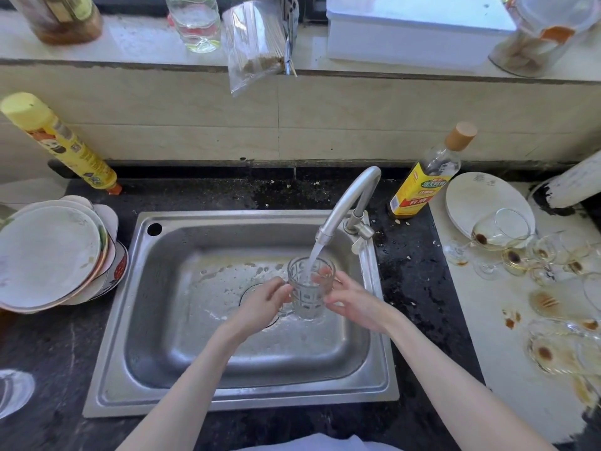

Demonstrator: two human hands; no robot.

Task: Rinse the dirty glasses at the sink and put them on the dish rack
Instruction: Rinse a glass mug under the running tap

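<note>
A clear patterned tumbler (309,294) stands upright under the tap (344,203), and running water pours into it. My left hand (263,304) grips its left side and my right hand (354,301) holds its right side, fingers round the rim. Both hands are over the steel sink (136,320). Several dirty glasses (500,232) with brown stains lie on their sides on the white surface at the right. Part of a clear glass (13,390) shows at the lower left edge.
A stack of plates (48,255) sits left of the sink. A yellow bottle (58,141) leans at the back left, and a sauce bottle (426,177) stands right of the tap. A white plate (471,196) lies behind the dirty glasses. Jars and a bag sit on the sill.
</note>
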